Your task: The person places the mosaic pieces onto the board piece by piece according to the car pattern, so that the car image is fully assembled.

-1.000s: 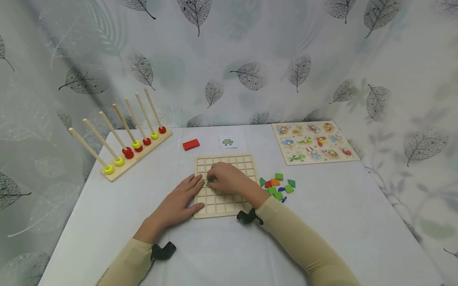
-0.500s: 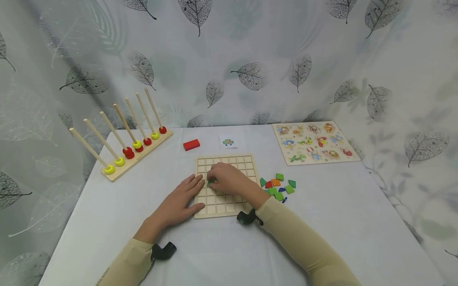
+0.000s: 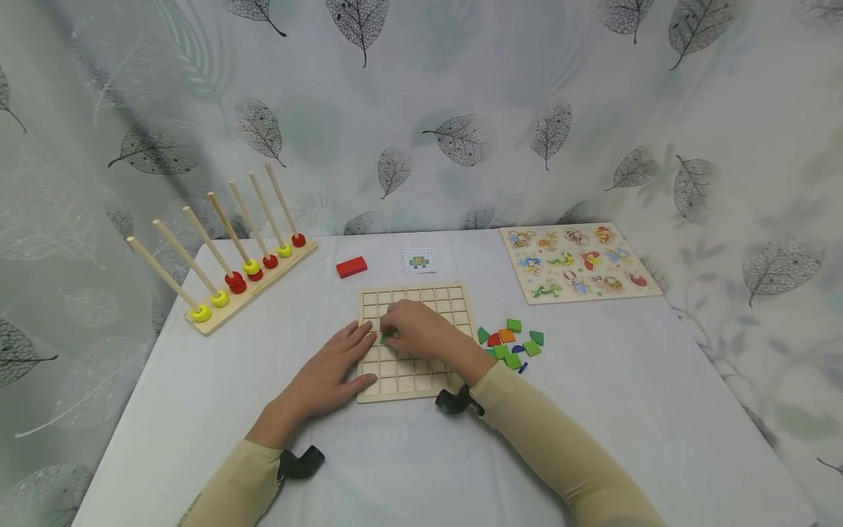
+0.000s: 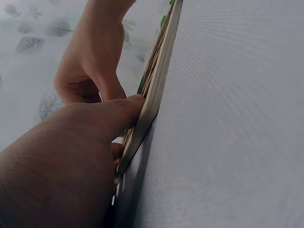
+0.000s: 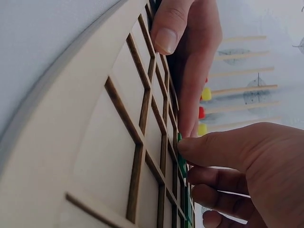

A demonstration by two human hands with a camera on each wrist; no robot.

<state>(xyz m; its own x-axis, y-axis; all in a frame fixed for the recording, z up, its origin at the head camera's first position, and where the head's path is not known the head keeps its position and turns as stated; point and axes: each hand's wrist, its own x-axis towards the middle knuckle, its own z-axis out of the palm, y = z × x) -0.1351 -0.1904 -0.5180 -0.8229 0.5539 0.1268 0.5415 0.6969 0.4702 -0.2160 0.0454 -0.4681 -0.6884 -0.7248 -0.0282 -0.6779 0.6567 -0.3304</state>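
Note:
A square wooden grid board with rows of shallow cells lies in the middle of the table. My left hand rests on its left edge, fingers extended, the thumb lower down on the rim. Over the left part of the grid, my right hand pinches a small green tile between thumb and fingers, right at the cells. The tile's outline is mostly hidden by the fingers. Further along the grid, more green shows in the right wrist view.
Right of the board lies a loose cluster of coloured tiles, partly behind the right wrist. A pattern card and a red block lie behind the board. A peg stand with rings is at left, an insect puzzle at right.

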